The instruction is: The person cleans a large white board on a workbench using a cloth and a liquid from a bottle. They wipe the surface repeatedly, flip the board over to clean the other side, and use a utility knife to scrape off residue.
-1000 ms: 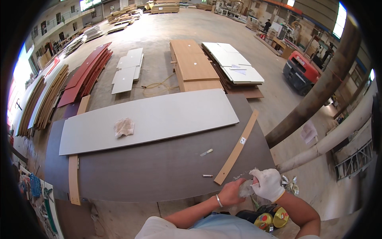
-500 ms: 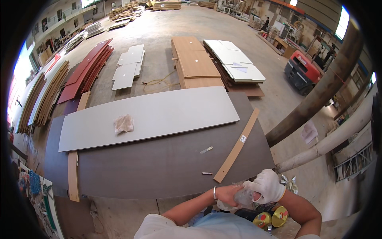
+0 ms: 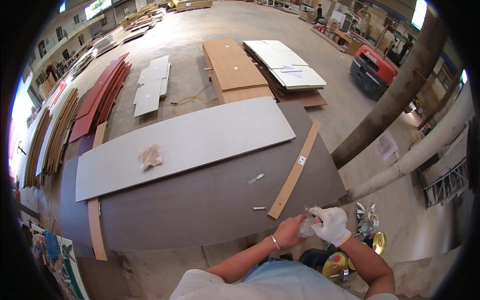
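Note:
At the right near edge of the dark brown board (image 3: 185,215), both hands meet around a clear, crinkled plastic piece (image 3: 306,228); whether it is a bag or a bottle I cannot make out. My left hand (image 3: 289,233), bare with a pale band at the wrist, has its fingers curled about the left side of it. My right hand (image 3: 332,226) wears a white glove and pinches its top right part. On the board beyond my hands lie a putty knife (image 3: 256,178), a small white stick (image 3: 259,208) and a tan wooden strip (image 3: 295,170).
A long white panel (image 3: 210,145) bearing a crumpled cloth (image 3: 150,156) covers the board's far side. Several cans with yellow lids (image 3: 335,265) stand by my right arm. Stacked panels (image 3: 235,70), a red forklift (image 3: 372,70) and a thick post (image 3: 390,110) stand beyond.
Both hands have risen slightly away from my body with the clear plastic still between them. The view has shifted a little.

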Demonstrator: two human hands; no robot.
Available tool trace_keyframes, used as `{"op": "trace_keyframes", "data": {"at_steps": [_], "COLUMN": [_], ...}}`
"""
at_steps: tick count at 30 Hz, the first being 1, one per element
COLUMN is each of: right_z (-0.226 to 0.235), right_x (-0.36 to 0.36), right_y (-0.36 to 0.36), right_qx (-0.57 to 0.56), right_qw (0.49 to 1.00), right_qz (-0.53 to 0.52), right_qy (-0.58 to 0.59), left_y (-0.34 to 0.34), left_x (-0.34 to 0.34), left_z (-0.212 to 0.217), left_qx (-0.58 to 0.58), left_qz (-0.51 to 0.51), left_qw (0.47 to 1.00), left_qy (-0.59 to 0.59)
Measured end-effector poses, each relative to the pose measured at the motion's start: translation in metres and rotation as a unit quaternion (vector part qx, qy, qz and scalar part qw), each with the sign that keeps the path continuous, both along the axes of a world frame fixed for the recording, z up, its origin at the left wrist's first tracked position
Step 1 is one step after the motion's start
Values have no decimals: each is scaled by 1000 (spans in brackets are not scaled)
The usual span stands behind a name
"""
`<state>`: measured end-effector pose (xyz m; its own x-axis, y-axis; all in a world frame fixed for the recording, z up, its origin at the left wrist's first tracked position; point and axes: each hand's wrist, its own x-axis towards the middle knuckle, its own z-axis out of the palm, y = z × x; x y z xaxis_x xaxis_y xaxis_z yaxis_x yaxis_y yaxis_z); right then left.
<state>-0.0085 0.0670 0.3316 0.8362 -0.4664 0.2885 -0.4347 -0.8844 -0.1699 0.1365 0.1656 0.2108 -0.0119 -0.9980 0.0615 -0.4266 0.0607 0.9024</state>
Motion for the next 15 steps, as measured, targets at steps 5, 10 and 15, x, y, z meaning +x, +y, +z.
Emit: {"op": "trace_keyframes", "data": {"at_steps": [5, 10, 15], "right_z": [-19, -33, -47], "right_x": [-8, -25, -41], "right_y": [2, 0, 1], "right_qx": [19, 43, 214], "right_qw": [997, 990, 946], "right_qz": [-76, -137, -216], "right_qy": [-3, 2, -110], "left_y": [-3, -8, -12], "left_x": [-20, -38, -48], "left_z": [-24, -39, -46], "left_qx": [3, -44, -80], "left_qz": [41, 69, 120], "left_qw": [999, 996, 987], "left_qy": [-25, -43, -72]}}
